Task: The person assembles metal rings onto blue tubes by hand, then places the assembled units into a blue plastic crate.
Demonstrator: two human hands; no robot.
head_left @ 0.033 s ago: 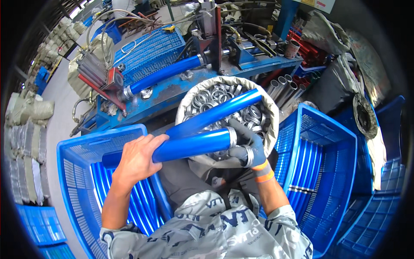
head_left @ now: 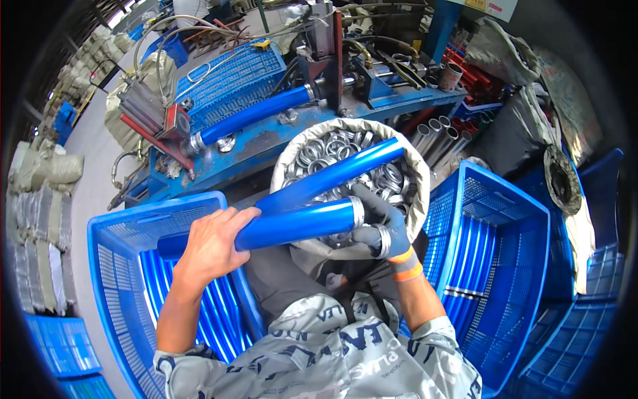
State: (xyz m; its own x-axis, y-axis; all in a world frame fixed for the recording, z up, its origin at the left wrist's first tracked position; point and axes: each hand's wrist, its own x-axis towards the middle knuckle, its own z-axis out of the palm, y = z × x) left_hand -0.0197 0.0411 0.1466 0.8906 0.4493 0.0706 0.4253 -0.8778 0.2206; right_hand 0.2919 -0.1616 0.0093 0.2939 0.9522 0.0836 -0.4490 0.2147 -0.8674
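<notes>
The left grip (head_left: pixel 216 243), a bare hand, curls firmly around a smooth, glossy blue tube (head_left: pixel 299 223). The right grip (head_left: pixel 391 229), in a dark knitted-looking glove, pinches a ribbed silvery ring (head_left: pixel 358 211) at that tube's mouth, finger above, thumb below; a loose ring (head_left: pixel 383 241) sits against the gloved fingers. Uneven pressure there could tilt the ring, or the polished tube could twist in the bare fingers. If the gloved fingers opened, the loose ring could drop.

Just beyond the held tube, a second blue tube (head_left: pixel 332 174) slants across the fabric sack (head_left: pixel 284 156), which is heaped with round metal rings (head_left: pixel 319 151). A knock from the held tube could roll it.

Left of and below the left grip, a perforated plastic crate (head_left: pixel 159 207) holds shiny tubes; another crate (head_left: pixel 468 171) stands right of the right grip. Farther off, a blue metal desk (head_left: pixel 249 151) carries another tube (head_left: pixel 259 113).
</notes>
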